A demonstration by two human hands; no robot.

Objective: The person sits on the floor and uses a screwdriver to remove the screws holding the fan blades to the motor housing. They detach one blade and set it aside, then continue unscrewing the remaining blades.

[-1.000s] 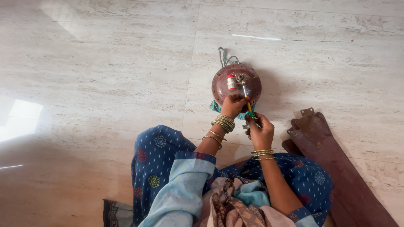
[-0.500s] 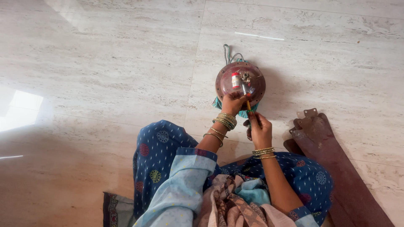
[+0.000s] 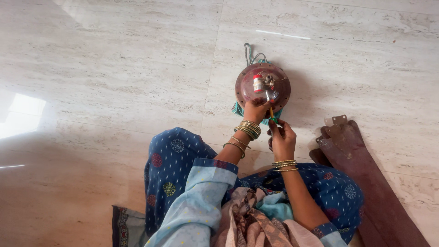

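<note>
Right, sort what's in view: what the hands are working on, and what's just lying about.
In use:
- round brown fan motor housing, steadied by the left hand
- screwdriver in the right hand, tip at the housing's centre
- teal cloth under the housing

Lying about:
- stacked brown fan blades on the floor, to the right
</note>
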